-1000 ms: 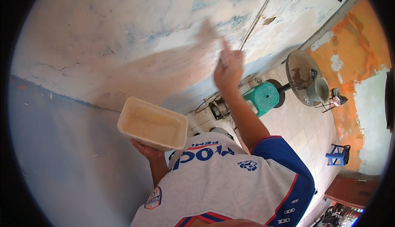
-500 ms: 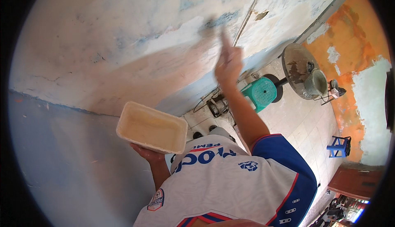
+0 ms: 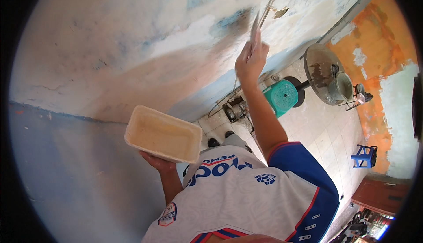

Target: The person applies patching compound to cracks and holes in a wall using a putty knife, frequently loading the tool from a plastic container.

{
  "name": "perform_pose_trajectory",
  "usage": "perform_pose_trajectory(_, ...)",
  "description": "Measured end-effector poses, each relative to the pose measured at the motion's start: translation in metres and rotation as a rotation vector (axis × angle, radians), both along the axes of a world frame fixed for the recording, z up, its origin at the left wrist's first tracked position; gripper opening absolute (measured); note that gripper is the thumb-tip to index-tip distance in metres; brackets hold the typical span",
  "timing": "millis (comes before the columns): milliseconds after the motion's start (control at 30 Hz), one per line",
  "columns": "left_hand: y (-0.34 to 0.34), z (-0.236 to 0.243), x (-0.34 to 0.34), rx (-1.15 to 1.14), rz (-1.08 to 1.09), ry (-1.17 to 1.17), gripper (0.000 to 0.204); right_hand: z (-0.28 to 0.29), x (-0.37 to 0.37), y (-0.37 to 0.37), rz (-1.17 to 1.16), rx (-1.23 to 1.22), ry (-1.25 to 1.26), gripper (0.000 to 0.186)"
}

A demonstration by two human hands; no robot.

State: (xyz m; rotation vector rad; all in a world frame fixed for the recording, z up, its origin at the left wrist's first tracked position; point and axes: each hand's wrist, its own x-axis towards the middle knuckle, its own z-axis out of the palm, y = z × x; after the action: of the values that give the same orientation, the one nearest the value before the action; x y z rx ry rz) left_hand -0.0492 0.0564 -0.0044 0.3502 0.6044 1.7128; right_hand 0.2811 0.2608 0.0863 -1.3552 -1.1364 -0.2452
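My left hand [image 3: 159, 161] grips a white rectangular plastic tub [image 3: 194, 133] from beneath and along its near side. The tub is tilted, and a cream-coloured coating covers its inside. Raised in front of the wall, my right hand [image 3: 252, 62] is closed around a thin putty knife [image 3: 255, 24]. Its blade shows nearly edge-on and is blurred by motion; whether it touches the plaster I cannot tell. The patchy white, pink and blue wall [image 3: 176, 40] fills the upper left, with a long cable or crack near the blade.
A green plastic stool [image 3: 282, 96] stands on the tiled floor beyond my right forearm. Past it are a round stained table [image 3: 319, 73] with a bucket [image 3: 341, 88], and a small blue stool [image 3: 363, 156]. An orange, partly peeled wall [image 3: 379, 44] rises at the right.
My right hand has shifted slightly right with the putty knife, whose blade now points up along the wall. The tub in my left hand has barely moved.
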Motion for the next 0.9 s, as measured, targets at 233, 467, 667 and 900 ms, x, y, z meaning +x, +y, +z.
perform_pose_trajectory(233,0.006,-0.007,0.002,-0.015,0.018,0.056,0.079,-0.023,-0.076,-0.001,0.224,-0.028,-0.354,0.069)
perform_pose_trajectory(467,-0.003,0.012,0.006,-0.051,0.055,0.029,0.081,0.025,-0.017,-0.027,0.153,-0.003,-0.158,0.053)
perform_pose_trajectory(667,-0.006,0.0,-0.003,0.002,0.022,0.023,0.083,0.0,-0.036,0.026,0.024,0.001,-0.281,0.062)
perform_pose_trajectory(900,-0.019,0.012,-0.005,-0.007,0.089,0.012,0.082,-0.015,-0.071,-0.033,0.395,0.167,-0.157,0.032)
